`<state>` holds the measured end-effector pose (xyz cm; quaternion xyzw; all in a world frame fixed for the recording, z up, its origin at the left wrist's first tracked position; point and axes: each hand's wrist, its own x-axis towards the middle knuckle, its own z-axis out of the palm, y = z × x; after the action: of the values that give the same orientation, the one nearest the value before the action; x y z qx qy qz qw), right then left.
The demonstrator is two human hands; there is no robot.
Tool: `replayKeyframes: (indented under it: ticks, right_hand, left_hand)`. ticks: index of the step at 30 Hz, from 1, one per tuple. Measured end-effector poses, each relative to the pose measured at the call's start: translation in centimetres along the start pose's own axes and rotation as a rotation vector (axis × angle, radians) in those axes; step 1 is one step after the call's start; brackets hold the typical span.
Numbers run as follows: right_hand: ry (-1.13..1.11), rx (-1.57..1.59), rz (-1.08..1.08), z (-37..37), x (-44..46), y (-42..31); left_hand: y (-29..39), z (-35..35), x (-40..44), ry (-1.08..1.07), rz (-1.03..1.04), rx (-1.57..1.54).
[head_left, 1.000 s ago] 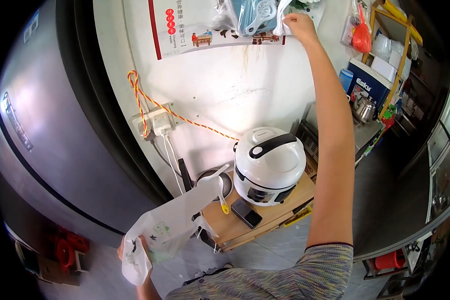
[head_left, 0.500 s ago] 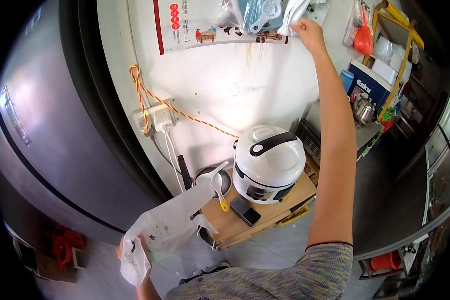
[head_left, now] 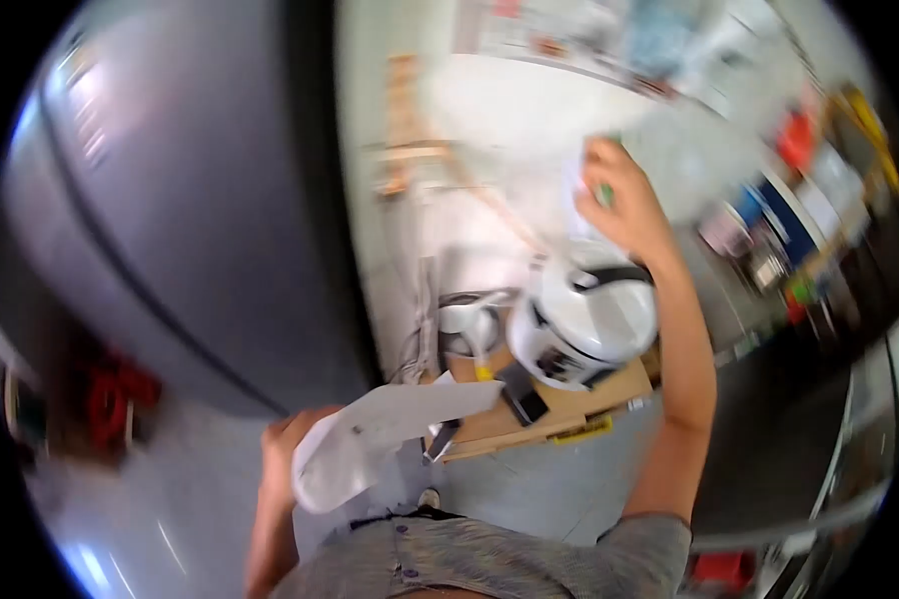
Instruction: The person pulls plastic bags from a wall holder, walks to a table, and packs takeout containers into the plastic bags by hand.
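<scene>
As we grip the pale bag (head_left: 370, 439) by one end in our left hand (head_left: 282, 445), presumably against slipping, it spreads toward the desk (head_left: 567, 407). Our right hand (head_left: 625, 208) closes around a blurred whitish item (head_left: 576, 190), seemingly held clear of the cooker (head_left: 609, 317) below

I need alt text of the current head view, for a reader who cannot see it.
A person's left hand holds a whitish bag, while the right hand, raised near a white rice cooker, holds something pale and blurred. The cooker stands on a wooden table, with a large grey appliance at the left.
</scene>
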<state>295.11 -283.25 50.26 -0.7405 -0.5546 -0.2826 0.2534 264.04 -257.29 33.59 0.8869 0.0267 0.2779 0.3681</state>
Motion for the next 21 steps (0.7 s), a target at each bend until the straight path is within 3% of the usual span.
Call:
replayKeyframes:
  ticks: [1,2,3,8,12,21]
  right_hand:
    - [0.012,0.17,-0.102,2.0,1.1,-4.5]
    - [-0.101,0.297,-0.136,3.4,2.3,-9.4]
    - [-0.28,0.355,-0.223,4.9,3.5,-13.7]
    - [-0.716,0.839,-0.644,16.8,7.3,-31.4]
    - [-0.857,1.024,-0.671,27.0,12.0,-44.5]
    - [-0.167,1.029,-0.994,42.6,22.7,-69.5]
  left_hand:
    - [0.1,-1.2,-0.3,-0.026,0.018,-0.049]
    - [0.2,-2.6,-0.4,-0.036,0.024,-0.088]
    - [-0.2,-4.2,-0.8,0.001,0.163,-0.081]
    - [-3.8,-14.1,-8.9,0.132,0.151,-0.044]
    - [-8.1,-23.0,-18.9,0.318,-0.023,0.095]
    - [-14.1,-41.6,-36.3,0.898,-0.753,0.102]
